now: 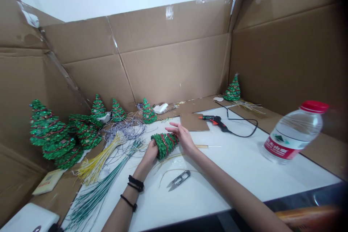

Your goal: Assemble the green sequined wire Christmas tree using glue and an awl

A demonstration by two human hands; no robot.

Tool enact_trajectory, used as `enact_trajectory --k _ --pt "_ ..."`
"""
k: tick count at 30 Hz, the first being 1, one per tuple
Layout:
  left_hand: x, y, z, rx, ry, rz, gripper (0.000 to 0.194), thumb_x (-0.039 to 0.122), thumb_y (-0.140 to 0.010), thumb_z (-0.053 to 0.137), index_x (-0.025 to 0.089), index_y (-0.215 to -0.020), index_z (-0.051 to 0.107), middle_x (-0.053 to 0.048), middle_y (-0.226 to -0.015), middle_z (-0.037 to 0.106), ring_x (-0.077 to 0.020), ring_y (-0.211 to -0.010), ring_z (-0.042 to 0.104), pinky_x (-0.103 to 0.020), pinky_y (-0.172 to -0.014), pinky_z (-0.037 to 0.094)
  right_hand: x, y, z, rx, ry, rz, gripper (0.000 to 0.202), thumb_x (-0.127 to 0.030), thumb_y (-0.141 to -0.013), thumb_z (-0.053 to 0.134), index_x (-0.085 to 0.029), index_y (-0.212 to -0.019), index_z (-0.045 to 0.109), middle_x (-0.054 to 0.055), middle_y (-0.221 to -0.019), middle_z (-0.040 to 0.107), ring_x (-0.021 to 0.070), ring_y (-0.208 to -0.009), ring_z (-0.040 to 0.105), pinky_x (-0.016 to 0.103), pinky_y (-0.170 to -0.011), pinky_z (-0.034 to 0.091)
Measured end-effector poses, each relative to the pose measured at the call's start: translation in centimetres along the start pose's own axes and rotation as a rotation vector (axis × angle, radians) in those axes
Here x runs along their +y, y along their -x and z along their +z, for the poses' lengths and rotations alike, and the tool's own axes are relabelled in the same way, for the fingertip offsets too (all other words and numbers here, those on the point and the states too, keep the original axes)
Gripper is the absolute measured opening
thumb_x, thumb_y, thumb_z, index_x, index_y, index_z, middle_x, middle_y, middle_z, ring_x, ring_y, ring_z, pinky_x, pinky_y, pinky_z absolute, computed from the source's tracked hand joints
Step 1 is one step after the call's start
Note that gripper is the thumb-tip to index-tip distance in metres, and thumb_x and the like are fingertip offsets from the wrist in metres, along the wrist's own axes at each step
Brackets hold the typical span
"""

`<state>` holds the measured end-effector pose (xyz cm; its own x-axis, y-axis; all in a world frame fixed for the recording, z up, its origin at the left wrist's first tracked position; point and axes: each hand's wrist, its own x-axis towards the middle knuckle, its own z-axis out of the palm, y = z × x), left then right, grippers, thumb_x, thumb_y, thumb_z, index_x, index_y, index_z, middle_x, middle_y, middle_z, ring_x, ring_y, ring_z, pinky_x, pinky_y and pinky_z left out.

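A small green Christmas tree ornament [164, 145] with red trim lies tilted on its side above the white board. My left hand [152, 151] grips it at the wide base, with some fingers hidden behind or inside it. Beside the narrow end is my right hand [184, 138], its fingers stretched out and apart; the tip is partly hidden there, and I cannot tell whether the palm touches it. Below the hands lie thread snips [179, 180] and a loose pale yellow strand. A hook tool with a wooden handle [202, 146] lies behind my right wrist.
A glue gun [217, 121] with a black cord rests by a cardboard piece [191, 122]. At right stands a water bottle [290, 137]. Yellow cords [99, 161], green cords [95, 192] and several finished trees [50, 130] occupy the left. Cardboard walls [174, 61] surround the workspace.
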<state>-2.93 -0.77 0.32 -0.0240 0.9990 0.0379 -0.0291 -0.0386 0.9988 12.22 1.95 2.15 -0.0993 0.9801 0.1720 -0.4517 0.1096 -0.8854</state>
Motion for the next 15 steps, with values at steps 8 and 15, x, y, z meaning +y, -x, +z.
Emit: enact_trajectory --k 8,15 --pt "0.14 0.17 -0.22 -0.023 -0.001 -0.142 0.011 0.022 -0.061 0.058 0.017 -0.068 0.052 0.009 -0.041 0.040 -0.0042 -0.034 0.029 -0.019 -0.037 0.018 -0.65 0.06 -0.33 -0.005 -0.125 0.056 0.048 -0.056 -0.077 0.054 -0.018 -0.106 0.060 0.007 -0.087 0.074 0.0211 -0.088 0.064 0.035 -0.089 0.042" --pt "0.16 0.07 -0.39 -0.028 -0.002 -0.158 0.013 0.021 -0.061 0.059 0.018 -0.064 0.046 0.011 -0.040 0.032 -0.0023 -0.033 0.022 -0.019 -0.037 0.013 -0.82 -0.35 -0.77 0.001 -0.104 0.077 0.048 -0.037 -0.066 0.071 -0.021 -0.109 0.058 0.001 -0.079 0.070 0.0169 -0.078 0.062 0.030 -0.078 0.044"
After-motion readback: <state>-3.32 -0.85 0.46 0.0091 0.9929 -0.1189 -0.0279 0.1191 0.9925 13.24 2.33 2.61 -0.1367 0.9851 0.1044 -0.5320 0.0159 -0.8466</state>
